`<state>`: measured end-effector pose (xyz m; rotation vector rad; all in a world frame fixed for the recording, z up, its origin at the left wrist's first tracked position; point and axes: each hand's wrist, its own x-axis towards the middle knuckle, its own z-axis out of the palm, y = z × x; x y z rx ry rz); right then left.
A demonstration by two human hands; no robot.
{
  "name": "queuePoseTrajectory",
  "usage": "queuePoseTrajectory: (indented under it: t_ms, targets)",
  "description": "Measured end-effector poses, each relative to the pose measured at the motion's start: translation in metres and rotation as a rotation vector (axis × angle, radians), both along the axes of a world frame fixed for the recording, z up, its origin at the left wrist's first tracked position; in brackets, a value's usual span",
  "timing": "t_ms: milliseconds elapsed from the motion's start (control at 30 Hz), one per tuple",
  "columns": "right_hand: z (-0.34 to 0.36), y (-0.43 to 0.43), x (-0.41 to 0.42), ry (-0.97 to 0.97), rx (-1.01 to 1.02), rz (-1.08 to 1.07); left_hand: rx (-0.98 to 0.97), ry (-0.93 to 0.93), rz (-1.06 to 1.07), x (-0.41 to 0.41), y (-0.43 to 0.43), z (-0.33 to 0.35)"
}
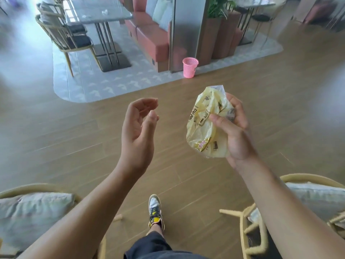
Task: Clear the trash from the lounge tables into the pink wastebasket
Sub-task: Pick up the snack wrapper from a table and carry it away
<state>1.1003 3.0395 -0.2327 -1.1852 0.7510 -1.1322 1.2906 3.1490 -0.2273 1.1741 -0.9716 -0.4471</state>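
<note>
Yellow crinkly plastic wrapper [207,126] is gripped, bunched, in the right hand [233,131], fingers curled around it; light, soft and springy by the look. The left hand [138,128] is held loosely curled on nothing, and the pink wastebasket [190,67] is seen well apart across the floor.

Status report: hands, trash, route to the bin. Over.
Right hand grips crumpled yellow bag; left hand open, holding nothing. Pink wastebasket ahead, beside the pillar. Only wood floor between.

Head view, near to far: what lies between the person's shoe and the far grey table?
Shoe → yellow plastic bag gripped in the right hand → pink wastebasket on the floor → grey table bearing white scraps.
</note>
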Motion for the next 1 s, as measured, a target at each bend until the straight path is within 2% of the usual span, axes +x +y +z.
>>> queuePoseTrajectory:
  t_ms: [400, 633, 1000]
  targets:
    - [0.013, -0.256, 0.137, -0.034, 0.004, -0.068, 0.049, 0.017, -0.118, 0.137, -0.275, 0.022]
    - [-0.009, -0.409, 0.17, -0.048, 0.019, -0.091, 0.081, 0.01, -0.175, 0.167, -0.438, 0.005]
    - [-0.008, -0.726, 0.203, -0.021, -0.001, -0.05, 0.058, 0.006, -0.157, 0.19, -0.747, 0.002]
